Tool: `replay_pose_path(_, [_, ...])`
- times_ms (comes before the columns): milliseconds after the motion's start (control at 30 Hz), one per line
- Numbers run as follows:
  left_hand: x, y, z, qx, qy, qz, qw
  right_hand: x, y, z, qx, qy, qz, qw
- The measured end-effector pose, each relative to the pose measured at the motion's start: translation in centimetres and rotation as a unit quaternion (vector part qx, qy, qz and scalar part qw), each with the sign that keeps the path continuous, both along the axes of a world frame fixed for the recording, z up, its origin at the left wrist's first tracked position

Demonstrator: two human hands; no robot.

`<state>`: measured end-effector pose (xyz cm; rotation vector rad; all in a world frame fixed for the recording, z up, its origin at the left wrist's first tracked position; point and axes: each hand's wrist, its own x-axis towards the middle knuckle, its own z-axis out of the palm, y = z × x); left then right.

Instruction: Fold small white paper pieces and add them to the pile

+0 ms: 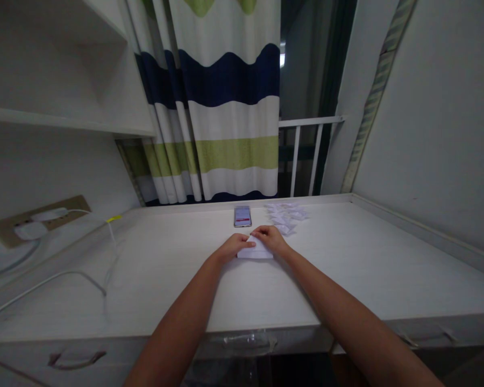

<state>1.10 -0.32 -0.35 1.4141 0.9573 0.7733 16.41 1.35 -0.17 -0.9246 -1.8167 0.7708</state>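
A small white sheet of paper point(256, 252), folded to a point at the top with a straight lower edge, lies on the white desk point(177, 269) between my hands. My left hand point(234, 246) grips its left side, thumb on top. My right hand point(269, 238) pinches the upper point, with its fingers covering the upper right part. Just beyond them lies a phone point(242, 216) with a lit screen. Several folded white paper pieces point(284, 216) are heaped to the right of the phone, behind my right hand.
Cables point(76, 273) run over the desk's left side from plugs point(31, 230) at a wall socket panel. A shelf point(64, 121) juts out above on the left. A striped curtain point(234, 118) and a white railing point(306, 126) stand behind. Drawer handles point(76, 361) line the front edge.
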Motion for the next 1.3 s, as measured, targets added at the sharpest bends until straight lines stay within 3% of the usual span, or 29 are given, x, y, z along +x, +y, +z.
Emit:
replay_pose_path(400, [-0.01, 0.33, -0.29, 0.014, 0.006, 0.008, 1.0, 0.01, -0.1, -0.05, -0.036, 0.022, -0.008, 0.999])
replay_pose_path(667, [0.06, -0.25, 0.33, 0.037, 0.036, 0.022, 0.998, 0.0, -0.26, 0.1, -0.06, 0.017, -0.005, 0.998])
replay_pose_path(933, [0.07, 0.13, 0.1, 0.063, 0.07, 0.023, 0.995, 0.15, -0.04, -0.08, -0.014, 0.017, 0.014, 1.0])
replay_pose_path(1100, [0.19, 0.07, 0.17, 0.071, 0.063, 0.01, 0.995, -0.01, -0.07, 0.01, -0.065, 0.064, 0.026, 0.995])
replay_pose_path(1300, [0.54, 0.25, -0.14, 0.091, 0.054, 0.092, 0.99, -0.12, -0.55, 0.41, -0.128, 0.108, 0.033, 0.985])
